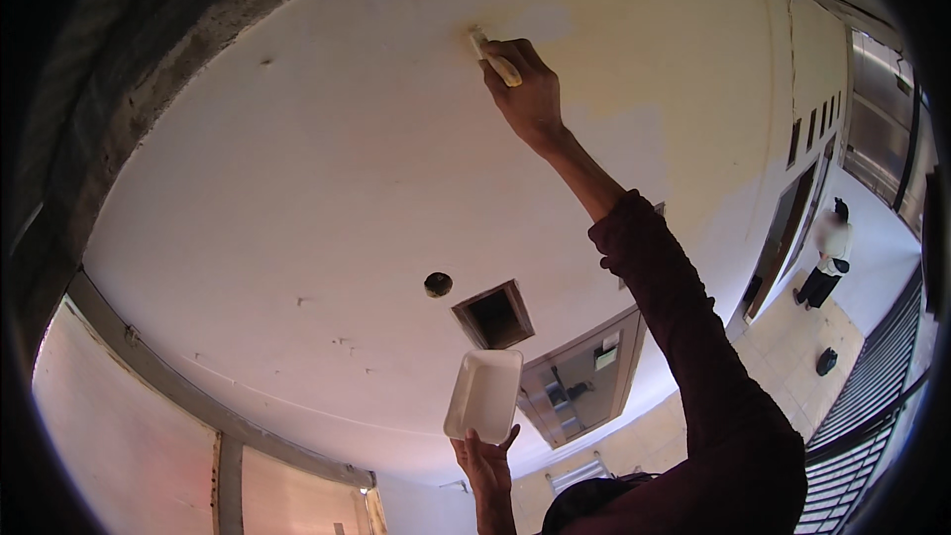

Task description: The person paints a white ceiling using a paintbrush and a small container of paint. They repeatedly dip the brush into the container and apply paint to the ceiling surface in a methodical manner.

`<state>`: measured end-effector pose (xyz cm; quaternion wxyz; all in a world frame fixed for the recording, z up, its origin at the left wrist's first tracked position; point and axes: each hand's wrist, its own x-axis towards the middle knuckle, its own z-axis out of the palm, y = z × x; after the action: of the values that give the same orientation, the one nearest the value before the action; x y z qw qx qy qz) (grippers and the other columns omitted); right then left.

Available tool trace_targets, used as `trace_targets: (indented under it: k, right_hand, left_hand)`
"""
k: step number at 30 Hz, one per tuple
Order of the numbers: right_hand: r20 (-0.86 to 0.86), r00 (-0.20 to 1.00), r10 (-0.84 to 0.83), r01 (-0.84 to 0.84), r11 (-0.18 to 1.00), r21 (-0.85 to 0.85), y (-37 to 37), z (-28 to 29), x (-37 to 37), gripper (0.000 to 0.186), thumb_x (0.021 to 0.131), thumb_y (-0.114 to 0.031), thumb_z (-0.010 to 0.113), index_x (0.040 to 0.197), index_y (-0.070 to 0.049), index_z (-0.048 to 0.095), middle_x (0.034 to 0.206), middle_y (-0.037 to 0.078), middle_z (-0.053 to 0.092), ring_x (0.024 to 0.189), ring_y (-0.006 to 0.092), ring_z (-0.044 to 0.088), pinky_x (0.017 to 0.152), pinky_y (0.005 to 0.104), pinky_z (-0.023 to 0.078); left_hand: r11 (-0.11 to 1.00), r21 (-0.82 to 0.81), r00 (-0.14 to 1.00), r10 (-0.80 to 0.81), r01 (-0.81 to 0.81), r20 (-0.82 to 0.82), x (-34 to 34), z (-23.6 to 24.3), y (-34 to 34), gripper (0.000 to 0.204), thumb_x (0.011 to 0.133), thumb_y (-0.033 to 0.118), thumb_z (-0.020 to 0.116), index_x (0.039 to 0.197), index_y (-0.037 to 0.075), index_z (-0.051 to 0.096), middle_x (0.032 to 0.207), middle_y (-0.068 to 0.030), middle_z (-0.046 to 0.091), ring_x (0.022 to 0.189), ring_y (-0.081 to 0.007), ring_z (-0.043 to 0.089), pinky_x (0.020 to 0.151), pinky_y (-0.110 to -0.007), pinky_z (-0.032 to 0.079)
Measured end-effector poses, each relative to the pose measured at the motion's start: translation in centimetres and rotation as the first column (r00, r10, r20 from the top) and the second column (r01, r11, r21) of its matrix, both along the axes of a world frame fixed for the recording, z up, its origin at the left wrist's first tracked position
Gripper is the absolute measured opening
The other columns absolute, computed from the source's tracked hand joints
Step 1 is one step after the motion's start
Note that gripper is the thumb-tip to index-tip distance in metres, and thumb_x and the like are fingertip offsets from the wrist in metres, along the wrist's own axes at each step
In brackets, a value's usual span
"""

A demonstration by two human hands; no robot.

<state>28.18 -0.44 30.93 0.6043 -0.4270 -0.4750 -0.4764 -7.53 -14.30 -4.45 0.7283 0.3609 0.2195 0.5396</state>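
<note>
My right hand (528, 89) is raised high against the wall (327, 159), its arm stretched out in a dark red sleeve. The fingers are closed around a paintbrush (503, 66) with a pale handle, and its head touches the wall's surface. Pale yellow paint covers the wall to the right of the brush, while whitish wall lies to the left. Lower down, my left hand (485, 466) grips a white rectangular tray (483, 391) by its near end, thumb and fingers around the rim. What the tray holds, if anything, I cannot make out.
A square recess (493, 315) and a round hole (438, 284) are in the wall above the tray. Beside it is a framed panel (580, 376). Another person (825, 253) stands at the far right, near a dark barred railing (862, 416). A ladder-like rung (580, 474) shows below.
</note>
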Motion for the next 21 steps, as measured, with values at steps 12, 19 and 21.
trace_targets:
  k: [12, 19, 21]
  right_hand:
    - [-0.245, 0.933, 0.262, -0.242, 0.964, 0.108, -3.5, 0.3, 9.7, 0.022, 0.092, -0.012, 0.072, 0.112, -0.003, 0.072, 0.1, 0.01, 0.077, 0.088, 0.0206, 0.075, 0.08, 0.0318, 0.06]
    - [-0.223, 0.963, 0.152, -0.112, 0.976, 0.185, -4.1, 0.1, 9.1, 0.021, 0.091, -0.013, 0.073, 0.112, -0.009, 0.072, 0.108, 0.008, 0.07, 0.094, 0.0235, 0.073, 0.078, 0.0368, 0.06]
    - [-0.075, 0.993, -0.094, 0.105, 0.983, 0.152, -1.8, 0.0, 5.7, 0.025, 0.087, -0.01, 0.073, 0.111, -0.017, 0.073, 0.103, 0.008, 0.066, 0.085, 0.0284, 0.07, 0.069, 0.0389, 0.059]
  left_hand:
    - [1.0, 0.005, 1.0, -0.012, 0.012, -0.001, -0.6, -0.3, 0.0, 0.052, 0.105, 0.03, 0.054, 0.15, 0.014, 0.033, 0.149, -0.0148, 0.043, 0.13, -0.0346, 0.054, 0.092, -0.06, 0.059]
    - [1.0, -0.005, 1.0, 0.001, -0.001, -0.001, -0.4, -0.3, 0.1, 0.051, 0.105, 0.03, 0.055, 0.15, 0.015, 0.034, 0.147, -0.016, 0.045, 0.128, -0.0348, 0.056, 0.092, -0.06, 0.06]
    - [1.0, -0.016, 1.0, -0.008, 0.008, 0.014, -0.3, -0.5, 0.2, 0.051, 0.105, 0.029, 0.055, 0.15, 0.015, 0.034, 0.147, -0.0158, 0.045, 0.128, -0.0346, 0.056, 0.092, -0.06, 0.06]
